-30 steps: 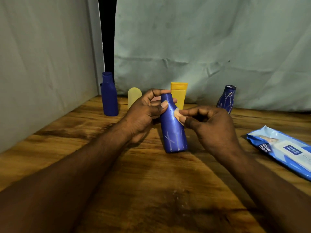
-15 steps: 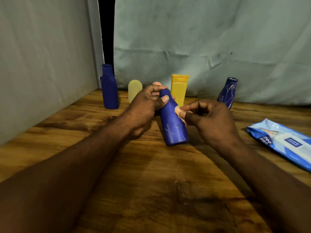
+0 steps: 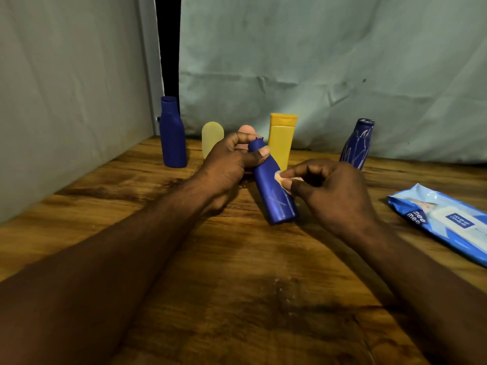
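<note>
A small blue bottle (image 3: 274,196) with pale scratch marks leans to the left on the wooden table (image 3: 237,285), its base on the wood. My left hand (image 3: 229,162) grips its neck and cap, thumb across the front. My right hand (image 3: 329,191) pinches a small pale wipe (image 3: 279,177) between thumb and forefinger and presses it against the bottle's right side.
At the back stand a tall blue bottle (image 3: 172,133), a pale yellow bottle (image 3: 212,139), a pink item (image 3: 246,130) half hidden by my left hand, a yellow tube (image 3: 282,139) and a scratched blue bottle (image 3: 355,144). A blue wet-wipe pack (image 3: 442,219) lies at right. Cloth walls enclose the left and back.
The bottle has tilted further left and slid slightly toward me. My right hand has moved the wipe lower down the bottle's side. The view has dipped a little.
</note>
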